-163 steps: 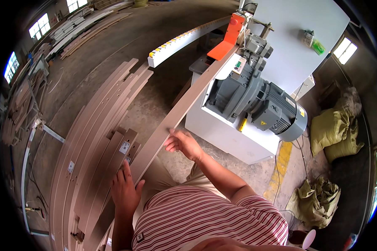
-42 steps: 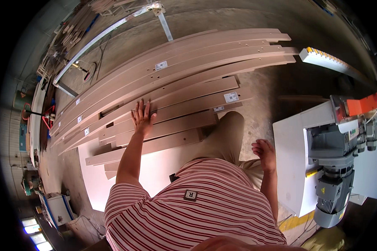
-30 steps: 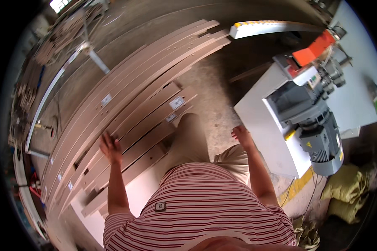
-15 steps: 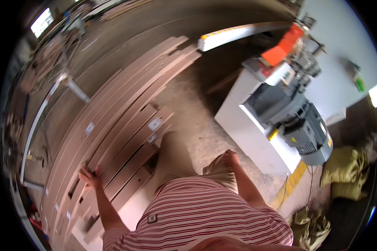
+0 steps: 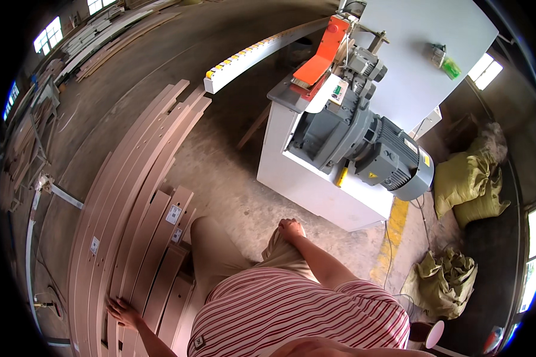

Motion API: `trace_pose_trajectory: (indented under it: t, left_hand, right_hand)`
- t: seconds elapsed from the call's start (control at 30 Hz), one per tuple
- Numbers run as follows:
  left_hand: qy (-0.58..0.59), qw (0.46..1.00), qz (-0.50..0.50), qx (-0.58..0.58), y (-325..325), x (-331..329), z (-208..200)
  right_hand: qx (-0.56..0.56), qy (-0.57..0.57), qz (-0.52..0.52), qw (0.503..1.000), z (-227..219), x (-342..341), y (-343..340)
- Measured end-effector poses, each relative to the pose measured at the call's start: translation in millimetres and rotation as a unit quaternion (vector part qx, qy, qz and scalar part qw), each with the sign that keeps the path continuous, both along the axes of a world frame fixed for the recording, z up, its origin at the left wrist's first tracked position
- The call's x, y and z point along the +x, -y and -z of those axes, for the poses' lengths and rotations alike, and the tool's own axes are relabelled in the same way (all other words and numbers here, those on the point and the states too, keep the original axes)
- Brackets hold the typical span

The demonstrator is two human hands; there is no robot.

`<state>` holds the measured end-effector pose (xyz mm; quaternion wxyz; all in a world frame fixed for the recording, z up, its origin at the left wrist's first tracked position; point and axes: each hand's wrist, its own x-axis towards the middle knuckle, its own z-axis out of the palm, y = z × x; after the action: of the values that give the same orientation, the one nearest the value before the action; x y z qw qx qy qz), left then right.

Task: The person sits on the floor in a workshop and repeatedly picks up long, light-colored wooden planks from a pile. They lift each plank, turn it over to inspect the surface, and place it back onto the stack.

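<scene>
My left hand (image 5: 123, 312) lies on the stack of brownish-pink planks (image 5: 125, 178) at my left, its fingers spread over the boards and holding nothing. The long planks lie side by side, with small holes and white labels on some. Shorter boards (image 5: 161, 223) lie nearest my legs, a label on one. My right hand (image 5: 290, 229) rests on my right thigh, on the beige trousers (image 5: 220, 244). It is empty, with its fingers loosely laid over the leg.
A white machine cabinet (image 5: 304, 190) stands ahead to my right, carrying a grey motor (image 5: 393, 157) and an orange guard (image 5: 324, 53). A roller rail (image 5: 256, 53) extends behind it. Yellow-green sacks (image 5: 461, 184) lie at the right; a metal frame (image 5: 33, 238) stands left.
My view has turned to the right, so the planks and the machine sit further left in the picture. Both hands keep their places, on the planks and on my thigh.
</scene>
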<state>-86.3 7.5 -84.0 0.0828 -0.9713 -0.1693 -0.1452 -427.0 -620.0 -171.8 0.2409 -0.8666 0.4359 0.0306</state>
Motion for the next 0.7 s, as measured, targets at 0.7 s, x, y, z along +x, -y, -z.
trace_pose_trajectory:
  t: [0.7]
  left_hand:
    - [-0.020, 0.999, -0.022, 0.028, -0.8, -0.6, 0.1]
  right_hand:
    - [0.001, -0.008, -0.001, 1.000, -3.3, 2.6, -2.6]
